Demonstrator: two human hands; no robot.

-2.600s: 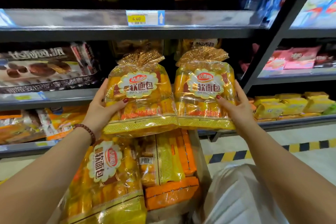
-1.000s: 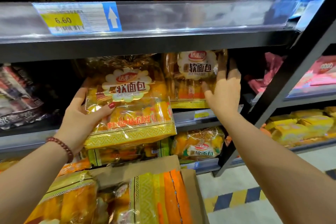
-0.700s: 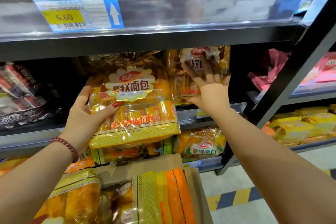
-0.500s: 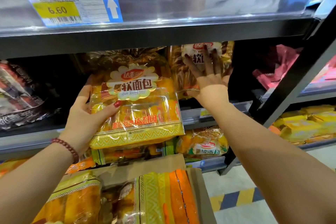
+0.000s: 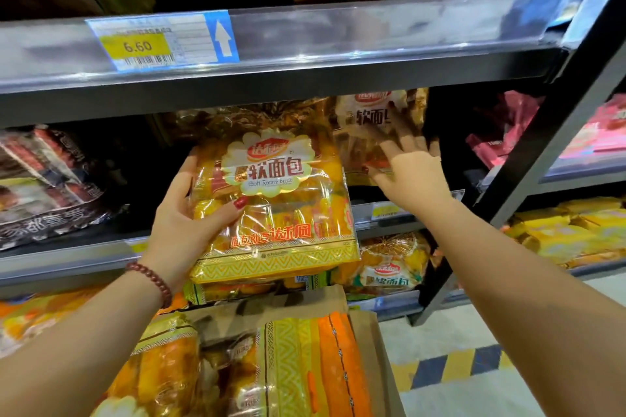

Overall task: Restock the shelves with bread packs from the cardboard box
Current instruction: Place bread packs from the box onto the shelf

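Note:
My left hand (image 5: pixel 183 227) grips a yellow bread pack (image 5: pixel 277 210) by its left side, upright, in front of the middle shelf (image 5: pixel 386 213). A second bread pack (image 5: pixel 376 122) stands back in that shelf's shadow. My right hand (image 5: pixel 410 169) lies flat against its front with fingers spread, holding nothing. The cardboard box (image 5: pixel 369 345) sits low in the middle, with several yellow and orange bread packs (image 5: pixel 305 369) inside.
The upper shelf edge (image 5: pixel 338 41) with a 6.60 price label (image 5: pixel 145 44) hangs just above the hands. Dark packs (image 5: pixel 44 179) fill the middle shelf's left. A black upright post (image 5: pixel 528 159) stands right. More bread packs (image 5: pixel 389 267) lie on the lower shelf.
The right-hand pack went onto the middle shelf and was let go; my right hand now presses it deeper. The left hand's pack has risen slightly toward the shelf.

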